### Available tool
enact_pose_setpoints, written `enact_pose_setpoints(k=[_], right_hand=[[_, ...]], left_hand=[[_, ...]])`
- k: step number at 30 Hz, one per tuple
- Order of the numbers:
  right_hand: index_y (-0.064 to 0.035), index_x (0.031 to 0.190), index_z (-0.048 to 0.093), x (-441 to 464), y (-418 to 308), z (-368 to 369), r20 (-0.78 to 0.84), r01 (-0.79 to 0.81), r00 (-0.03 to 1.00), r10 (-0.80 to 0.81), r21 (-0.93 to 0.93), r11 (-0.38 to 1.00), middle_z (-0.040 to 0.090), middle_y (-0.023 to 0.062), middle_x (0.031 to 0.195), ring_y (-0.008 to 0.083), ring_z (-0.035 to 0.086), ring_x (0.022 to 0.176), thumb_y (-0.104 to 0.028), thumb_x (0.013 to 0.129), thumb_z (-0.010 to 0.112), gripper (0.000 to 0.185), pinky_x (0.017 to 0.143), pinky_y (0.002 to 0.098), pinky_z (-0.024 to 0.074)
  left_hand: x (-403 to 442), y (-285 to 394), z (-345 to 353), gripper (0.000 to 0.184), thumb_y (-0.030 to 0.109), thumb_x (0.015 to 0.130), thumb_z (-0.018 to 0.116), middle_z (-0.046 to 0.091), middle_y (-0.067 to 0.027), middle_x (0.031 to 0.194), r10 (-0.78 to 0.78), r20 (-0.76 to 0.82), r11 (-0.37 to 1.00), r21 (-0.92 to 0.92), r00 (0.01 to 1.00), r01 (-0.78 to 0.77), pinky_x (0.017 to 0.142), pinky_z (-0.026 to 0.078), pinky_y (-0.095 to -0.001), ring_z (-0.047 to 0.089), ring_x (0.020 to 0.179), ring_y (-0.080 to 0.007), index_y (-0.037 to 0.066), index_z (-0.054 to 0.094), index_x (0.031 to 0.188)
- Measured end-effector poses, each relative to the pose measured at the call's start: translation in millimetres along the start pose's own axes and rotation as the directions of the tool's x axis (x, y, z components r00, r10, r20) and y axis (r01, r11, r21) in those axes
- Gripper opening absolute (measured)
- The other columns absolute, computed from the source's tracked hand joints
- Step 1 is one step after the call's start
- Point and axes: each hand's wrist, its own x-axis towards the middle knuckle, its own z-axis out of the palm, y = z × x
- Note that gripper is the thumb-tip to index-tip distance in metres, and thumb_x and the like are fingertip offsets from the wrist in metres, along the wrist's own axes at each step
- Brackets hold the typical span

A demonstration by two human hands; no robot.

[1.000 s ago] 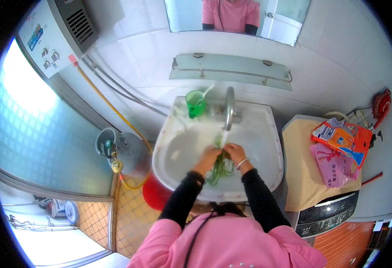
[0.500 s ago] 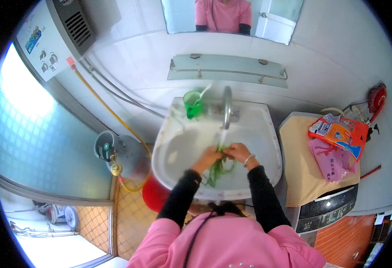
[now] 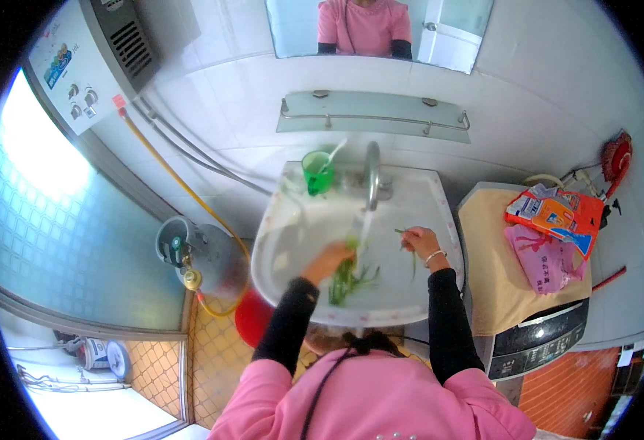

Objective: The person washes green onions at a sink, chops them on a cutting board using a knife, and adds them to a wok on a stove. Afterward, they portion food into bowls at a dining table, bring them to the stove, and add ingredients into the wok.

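Note:
Over the white washbasin [image 3: 270,257], my left hand [image 3: 329,262] is closed around a bunch of long, thin green vegetables [image 3: 351,284]; motion smears its fingers. The bunch hangs down toward the bowl. On the other side of the water stream [image 3: 366,229], my right hand [image 3: 421,242] pinches a thin green strand [image 3: 413,265] that dangles from its fingers. A bracelet circles that wrist. Water runs from the metal faucet [image 3: 372,176] between both hands.
A green cup [image 3: 317,173] with a toothbrush stands on the basin's back left corner. To the right, a cloth-covered washing machine [image 3: 483,279] carries an orange packet [image 3: 557,216] and a pink bag [image 3: 546,264]. A gas cylinder [image 3: 215,253] and a red bucket [image 3: 252,319] stand at left.
My hands, close together under the faucet before, have moved apart. My right hand went right with a strand; my left shifted slightly left with the bunch.

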Motion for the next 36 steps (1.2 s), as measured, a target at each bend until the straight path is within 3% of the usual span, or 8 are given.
enact_pose_setpoints(k=[4,6,9,13,18,21,31,36], right_hand=[[-0.0017,0.077,0.061,-3,2,31,0.157,-0.076,0.988,0.012,0.411,0.909,0.058,0.0043,0.065,0.0103,0.054,0.054,-0.030,0.085,0.055,0.030,0.052,0.0229,0.0452],[-0.0018,0.081,0.061,-14,-11,55,0.199,-0.104,0.980,-0.016,0.577,0.810,0.057,0.0023,0.066,0.0098,0.052,0.054,-0.035,0.084,0.056,0.034,0.051,0.0231,0.0430],[0.0036,0.089,0.061,-22,-29,74,0.222,-0.002,0.975,-0.018,0.088,0.996,0.060,0.0061,0.072,0.0114,0.055,0.060,-0.039,0.082,0.058,0.043,0.055,0.0246,0.0447],[0.0053,0.092,0.060,-7,-4,85,0.172,0.093,0.980,-0.104,0.069,0.993,0.060,0.0047,0.074,0.0123,0.055,0.062,-0.042,0.080,0.060,0.049,0.057,0.0247,0.0441],[0.0018,0.086,0.061,-11,-5,86,0.083,-0.033,0.996,-0.036,0.708,0.705,0.058,0.0033,0.070,0.0126,0.053,0.060,-0.037,0.083,0.058,0.039,0.056,0.0240,0.0434],[-0.0007,0.085,0.061,-12,-9,78,0.099,-0.036,0.993,-0.060,0.756,0.653,0.056,0.0011,0.067,0.0098,0.050,0.056,-0.034,0.085,0.058,0.034,0.053,0.0241,0.0420],[-0.0040,0.091,0.063,-15,-29,73,0.219,-0.005,0.976,0.000,0.025,1.000,0.055,0.0013,0.070,0.0121,0.048,0.055,-0.034,0.077,0.063,0.033,0.049,0.0239,0.0404],[-0.0048,0.081,0.060,-14,-17,73,0.217,-0.124,0.974,0.072,0.236,0.964,0.050,-0.0020,0.059,0.0094,0.045,0.050,-0.034,0.078,0.063,0.030,0.044,0.0248,0.0367]], left_hand=[[5,6,17,0.020,0.010,0.083,0.055,0.058,-0.0053,0.081,-0.018,-0.038,0.975,-0.223,0.999,0.009,0.060,0.047,-0.0284,0.057,0.073,-0.0163,-0.002,0.055,0.099],[14,-8,21,0.019,0.007,0.082,0.056,0.059,-0.0048,0.082,0.128,-0.029,0.984,0.127,0.991,-0.124,0.062,0.046,-0.0282,0.056,0.072,-0.0156,-0.002,0.056,0.099],[7,0,44,0.018,0.002,0.080,0.057,0.059,-0.0036,0.082,0.199,-0.097,0.979,0.069,0.975,-0.193,0.065,0.046,-0.0263,0.056,0.070,-0.0137,-0.001,0.058,0.097],[1,6,43,0.018,0.001,0.077,0.060,0.060,-0.0043,0.082,0.139,-0.154,0.988,0.091,0.978,-0.126,0.067,0.045,-0.0249,0.055,0.072,-0.0123,-0.004,0.059,0.094],[-1,15,44,0.017,0.004,0.078,0.063,0.060,-0.0072,0.082,0.097,-0.199,0.993,-0.050,0.975,-0.109,0.066,0.047,-0.0269,0.057,0.071,-0.0150,-0.004,0.059,0.092],[-6,20,42,0.017,0.006,0.078,0.064,0.060,-0.0075,0.081,0.065,-0.207,0.980,-0.170,0.976,-0.102,0.064,0.048,-0.0285,0.059,0.069,-0.0163,-0.003,0.058,0.091],[17,-5,25,0.019,0.010,0.081,0.062,0.061,-0.0075,0.083,0.198,-0.148,0.971,-0.109,0.969,-0.215,0.061,0.049,-0.0282,0.060,0.070,-0.0164,-0.002,0.057,0.094],[7,11,27,0.019,0.006,0.080,0.062,0.062,-0.0086,0.086,0.043,-0.138,0.988,-0.143,0.989,-0.063,0.061,0.050,-0.0281,0.060,0.070,-0.0174,-0.004,0.057,0.095]])
